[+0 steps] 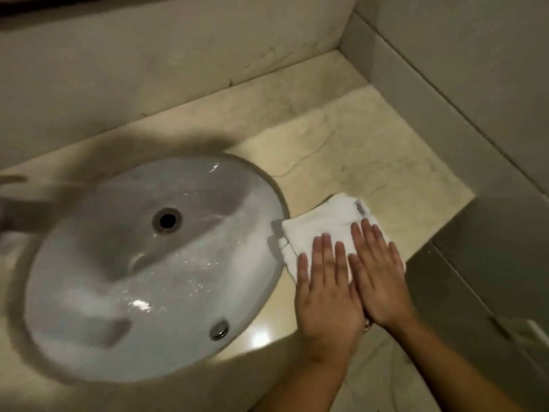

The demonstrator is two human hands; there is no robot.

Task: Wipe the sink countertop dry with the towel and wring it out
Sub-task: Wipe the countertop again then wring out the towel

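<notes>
A folded white towel [323,221] with a small label lies flat on the beige marble countertop [356,156], just right of the oval sink basin [148,263]. My left hand [326,295] and my right hand [377,272] press side by side on the towel's near half, palms down, fingers straight and slightly spread. The right hand's inner edge overlaps the left hand's thumb side. Water drops glisten inside the basin around the drain [167,220].
A marble backsplash [178,69] rises behind the counter and a side wall [445,84] closes it on the right. The faucet [17,200] shows blurred at the left edge. An overflow hole [219,330] sits at the basin's near rim. The counter's front edge drops off beneath my forearms.
</notes>
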